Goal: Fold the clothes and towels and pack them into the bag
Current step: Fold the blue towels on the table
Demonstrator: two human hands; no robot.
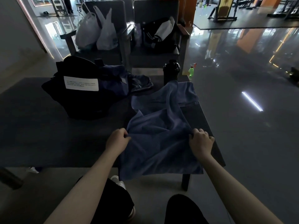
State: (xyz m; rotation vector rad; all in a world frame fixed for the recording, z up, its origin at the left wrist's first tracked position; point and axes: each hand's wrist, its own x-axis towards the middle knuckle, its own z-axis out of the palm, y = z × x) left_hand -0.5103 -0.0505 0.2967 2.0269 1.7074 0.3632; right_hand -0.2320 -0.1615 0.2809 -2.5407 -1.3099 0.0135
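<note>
A blue towel lies crumpled on the right side of the dark table, its near edge hanging over the table's front. My left hand pinches the towel's left edge. My right hand grips its right edge. A black bag with a white label stands at the table's back left. Dark blue clothes lie against the bag's right side.
A black bottle stands at the table's far edge behind the towel. Two dark chairs stand beyond, one with white plastic bags, one with a black and white garment. A green spray bottle sits on the glossy floor.
</note>
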